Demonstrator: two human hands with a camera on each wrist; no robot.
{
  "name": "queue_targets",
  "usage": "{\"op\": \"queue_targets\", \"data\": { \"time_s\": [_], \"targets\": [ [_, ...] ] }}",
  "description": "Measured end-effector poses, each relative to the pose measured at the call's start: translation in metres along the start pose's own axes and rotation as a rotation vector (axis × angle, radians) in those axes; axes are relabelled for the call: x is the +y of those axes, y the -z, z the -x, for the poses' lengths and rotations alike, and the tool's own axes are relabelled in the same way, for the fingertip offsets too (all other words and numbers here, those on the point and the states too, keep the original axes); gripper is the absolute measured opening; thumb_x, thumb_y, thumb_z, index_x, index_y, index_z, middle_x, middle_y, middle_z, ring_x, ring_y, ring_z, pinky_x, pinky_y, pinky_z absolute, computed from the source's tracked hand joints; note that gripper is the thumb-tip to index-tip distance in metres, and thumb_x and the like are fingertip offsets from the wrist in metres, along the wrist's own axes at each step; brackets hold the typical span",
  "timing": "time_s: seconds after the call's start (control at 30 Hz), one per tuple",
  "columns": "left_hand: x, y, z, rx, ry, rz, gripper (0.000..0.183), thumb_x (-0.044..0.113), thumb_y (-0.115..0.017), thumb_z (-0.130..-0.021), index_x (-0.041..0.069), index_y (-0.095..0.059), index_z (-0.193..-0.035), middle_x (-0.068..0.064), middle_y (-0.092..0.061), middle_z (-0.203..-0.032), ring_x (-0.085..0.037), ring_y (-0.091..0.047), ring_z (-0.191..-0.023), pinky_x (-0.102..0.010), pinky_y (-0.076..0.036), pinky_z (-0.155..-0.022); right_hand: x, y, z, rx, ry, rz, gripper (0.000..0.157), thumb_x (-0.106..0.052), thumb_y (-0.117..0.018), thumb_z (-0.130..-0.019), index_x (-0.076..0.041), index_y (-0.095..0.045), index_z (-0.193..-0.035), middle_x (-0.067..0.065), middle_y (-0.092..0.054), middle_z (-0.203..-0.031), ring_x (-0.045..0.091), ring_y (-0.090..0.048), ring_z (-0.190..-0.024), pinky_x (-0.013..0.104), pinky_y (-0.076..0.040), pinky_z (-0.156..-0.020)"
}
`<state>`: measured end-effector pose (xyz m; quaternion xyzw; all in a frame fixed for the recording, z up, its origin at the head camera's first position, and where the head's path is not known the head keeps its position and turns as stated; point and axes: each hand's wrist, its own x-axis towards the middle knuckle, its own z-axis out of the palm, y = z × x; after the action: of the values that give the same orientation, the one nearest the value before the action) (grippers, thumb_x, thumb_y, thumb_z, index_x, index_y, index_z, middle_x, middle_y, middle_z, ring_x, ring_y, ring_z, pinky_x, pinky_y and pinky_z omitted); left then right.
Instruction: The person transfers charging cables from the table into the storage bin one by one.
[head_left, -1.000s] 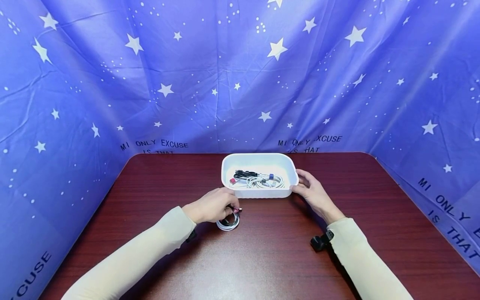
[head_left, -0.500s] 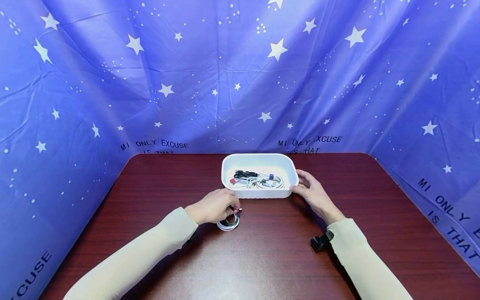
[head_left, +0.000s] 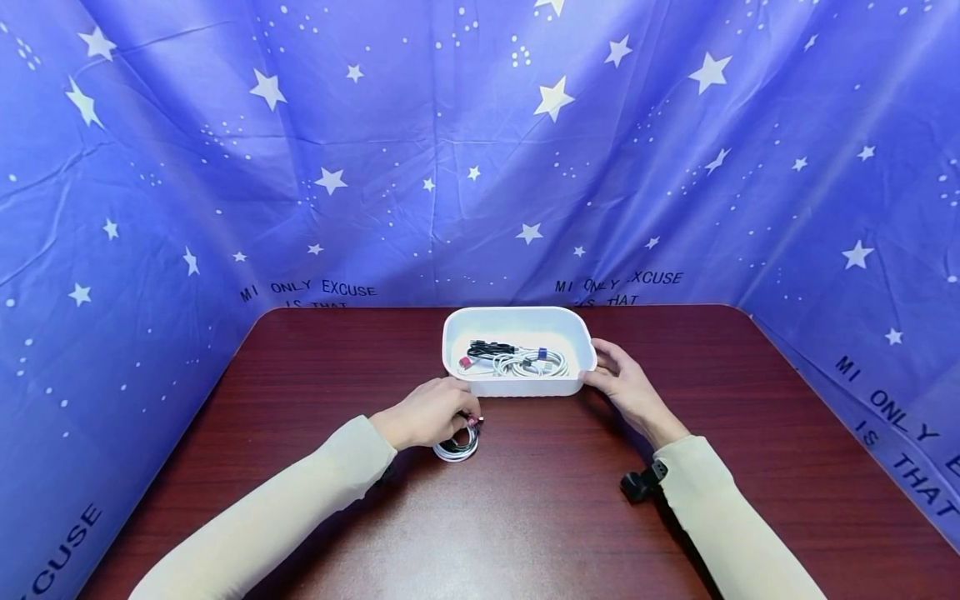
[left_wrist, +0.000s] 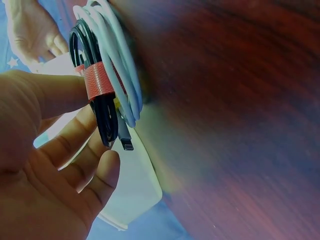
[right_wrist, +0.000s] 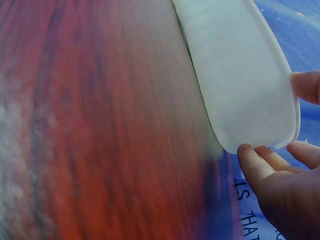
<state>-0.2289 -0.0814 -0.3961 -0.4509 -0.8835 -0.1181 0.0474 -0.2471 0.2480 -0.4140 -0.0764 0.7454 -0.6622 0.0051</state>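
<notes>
My left hand (head_left: 426,413) pinches a coiled charging cable (head_left: 457,454) just in front of the white plastic box (head_left: 525,387). In the left wrist view the thumb lies against the red strap (left_wrist: 98,80) round the bundle, which has black loops (left_wrist: 104,117) and white loops (left_wrist: 120,60). A plug (left_wrist: 127,144) sticks out beneath. At the box's right end, my right hand (head_left: 630,392) holds its corner. The right wrist view shows the thumb at the rim and the fingers on the end wall.
Inside the box lie a black cable (head_left: 489,350), white coiled cables (head_left: 517,365) with a blue strap (head_left: 542,354), and a red piece (head_left: 465,362). A starry blue curtain (head_left: 435,208) hangs behind the dark wooden table (head_left: 360,350).
</notes>
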Motion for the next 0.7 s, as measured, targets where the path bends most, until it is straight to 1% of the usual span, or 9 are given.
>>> {"op": "queue_targets", "data": {
  "time_s": [0.3, 0.57, 0.7],
  "targets": [
    [0.0002, 0.0028, 0.0024, 0.018, -0.015, 0.040, 0.016, 0.004, -0.072, -0.078, 0.020, -0.072, -0.084, 0.007, -0.063, -0.086, -0.010, -0.057, -0.080, -0.028, -0.048, -0.073, -0.0003, 0.0005, 0.0007, -0.006, 0.010, 0.005, 0.069, 0.002, -0.063, -0.087, 0.008, -0.026, -0.144, 0.037, -0.041, -0.133, 0.016, -0.060, -0.102, 0.014, -0.047, -0.082],
    [-0.0004, 0.0034, 0.0028, -0.013, -0.009, 0.056, 0.016, 0.005, -0.071, -0.080, 0.019, -0.071, -0.086, 0.008, -0.062, -0.088, -0.008, -0.055, -0.081, -0.026, -0.047, -0.076, 0.0005, 0.0000, 0.0001, -0.005, -0.002, -0.002, 0.069, 0.002, -0.064, -0.086, 0.005, -0.027, -0.145, 0.034, -0.043, -0.133, 0.022, -0.059, -0.105, 0.015, -0.048, -0.082],
    [-0.0004, 0.0036, 0.0034, -0.022, -0.018, 0.072, 0.015, 0.004, -0.070, -0.082, 0.019, -0.069, -0.085, 0.008, -0.061, -0.087, -0.006, -0.054, -0.078, -0.025, -0.047, -0.073, 0.0010, 0.0002, -0.0002, -0.005, -0.002, -0.001, 0.070, 0.002, -0.063, -0.086, 0.006, -0.027, -0.145, 0.035, -0.043, -0.134, 0.021, -0.059, -0.105, 0.015, -0.047, -0.083]
  ]
}}
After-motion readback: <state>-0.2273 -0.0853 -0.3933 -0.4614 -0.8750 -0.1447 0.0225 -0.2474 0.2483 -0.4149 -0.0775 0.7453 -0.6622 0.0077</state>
